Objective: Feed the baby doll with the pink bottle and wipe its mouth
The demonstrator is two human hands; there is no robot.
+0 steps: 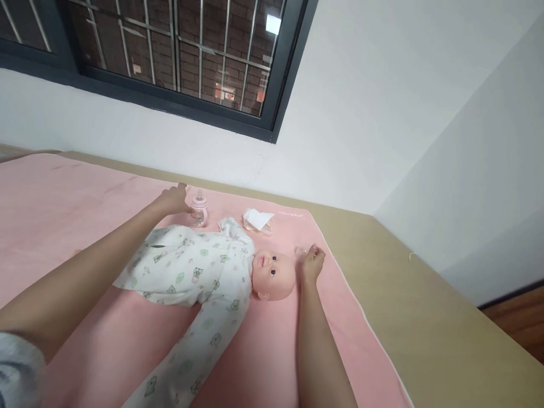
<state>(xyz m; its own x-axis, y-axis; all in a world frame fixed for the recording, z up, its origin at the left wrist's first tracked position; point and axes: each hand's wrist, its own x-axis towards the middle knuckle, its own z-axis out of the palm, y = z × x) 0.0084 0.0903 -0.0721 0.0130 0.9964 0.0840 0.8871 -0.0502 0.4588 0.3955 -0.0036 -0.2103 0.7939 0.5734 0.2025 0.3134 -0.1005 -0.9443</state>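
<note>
My left hand (174, 200) is just left of a small baby bottle (199, 208) with a pink collar and handle. Its thumb and fingers are apart, and the thumb is at the bottle's side; whether it touches is hard to tell. The bottle stands upright, its teat bare. My right hand (313, 260) is beyond the doll's head, fingers curled against a clear, dome-like bottle cap (301, 251) low over the mat. Between my arms a baby doll (274, 276) lies on its back in a white printed outfit (199, 263), head to the right.
A packet of white wipes or tissue (257, 220) lies behind the doll's shoulder. The pink mat (263, 351) covers much of a wooden surface (382, 283). A white wall (331, 141) and a dark-framed, barred window (178, 56) rise behind.
</note>
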